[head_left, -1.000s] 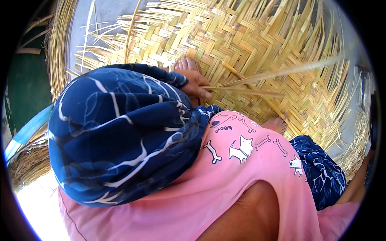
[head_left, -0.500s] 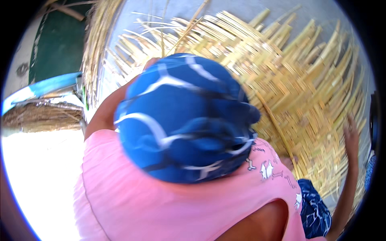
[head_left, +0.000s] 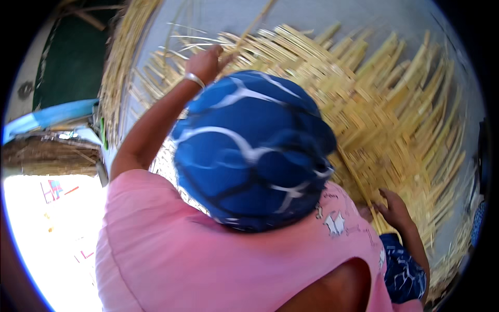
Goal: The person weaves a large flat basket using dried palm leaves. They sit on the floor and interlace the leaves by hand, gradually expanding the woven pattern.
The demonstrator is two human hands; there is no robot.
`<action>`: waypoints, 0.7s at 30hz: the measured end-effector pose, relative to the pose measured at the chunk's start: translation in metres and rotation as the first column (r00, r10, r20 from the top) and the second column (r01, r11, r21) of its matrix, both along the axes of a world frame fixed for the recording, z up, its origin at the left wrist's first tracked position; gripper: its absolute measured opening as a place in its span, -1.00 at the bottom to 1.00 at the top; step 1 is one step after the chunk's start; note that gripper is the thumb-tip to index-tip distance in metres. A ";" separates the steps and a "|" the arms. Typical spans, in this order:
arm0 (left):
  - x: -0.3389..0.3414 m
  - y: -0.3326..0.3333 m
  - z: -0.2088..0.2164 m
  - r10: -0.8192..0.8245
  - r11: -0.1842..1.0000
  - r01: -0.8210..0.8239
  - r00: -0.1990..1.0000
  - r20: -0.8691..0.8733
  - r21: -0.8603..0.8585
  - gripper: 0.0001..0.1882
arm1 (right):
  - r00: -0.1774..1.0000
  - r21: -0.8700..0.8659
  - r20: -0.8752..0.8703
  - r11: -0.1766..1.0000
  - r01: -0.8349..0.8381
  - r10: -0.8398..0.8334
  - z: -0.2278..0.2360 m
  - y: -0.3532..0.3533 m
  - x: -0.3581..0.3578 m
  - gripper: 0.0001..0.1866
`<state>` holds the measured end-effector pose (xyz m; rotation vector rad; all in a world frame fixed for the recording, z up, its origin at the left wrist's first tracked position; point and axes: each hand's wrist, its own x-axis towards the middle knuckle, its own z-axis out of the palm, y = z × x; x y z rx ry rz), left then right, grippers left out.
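Note:
My left hand, with a pale bangle at the wrist, is closed on a long reed strip at the mat's far left. The woven reed mat has a zigzag pattern and loose strip ends fanning out along its edge. My right hand is low on the right, fingers apart, beside another long strip lying across the mat. Whether its fingertips touch that strip I cannot tell. My raised knee in blue patterned cloth hides the middle of the mat; part of a bare foot shows near my right hand.
A bundle of long reeds lies on the left beside the grey floor. Beyond it are a dark green sheet and a light blue curved thing. Dark and blue cloth shows at the right rim.
My left hand has come out from behind my knee, reaching forward with the strip. My right hand has moved left and nearer, from the mat's right side to the strip by my foot.

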<state>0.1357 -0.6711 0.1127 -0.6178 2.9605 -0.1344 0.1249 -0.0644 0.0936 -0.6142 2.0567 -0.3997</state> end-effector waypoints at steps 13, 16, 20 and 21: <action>-0.197 0.253 0.071 -0.764 0.474 0.693 0.630 -0.137 0.544 -0.54 | 0.934 -0.113 -0.346 0.992 0.049 -0.086 -0.050 0.014 0.043 -0.85; -0.195 0.282 0.085 -0.623 0.560 0.484 0.781 -0.044 0.673 -0.56 | 0.775 -0.088 -0.612 0.987 0.133 -0.159 -0.052 0.029 0.009 -0.89; -0.190 0.298 0.059 -0.442 0.370 0.269 0.893 -0.086 0.889 -0.50 | 0.399 -0.173 -0.800 0.809 0.562 -0.447 -0.008 0.077 -0.039 -0.83; -0.179 0.315 0.058 -0.328 0.423 0.166 0.944 -0.020 0.891 -0.46 | 0.285 -0.258 -0.801 0.733 0.629 -0.526 -0.001 0.096 -0.041 -0.82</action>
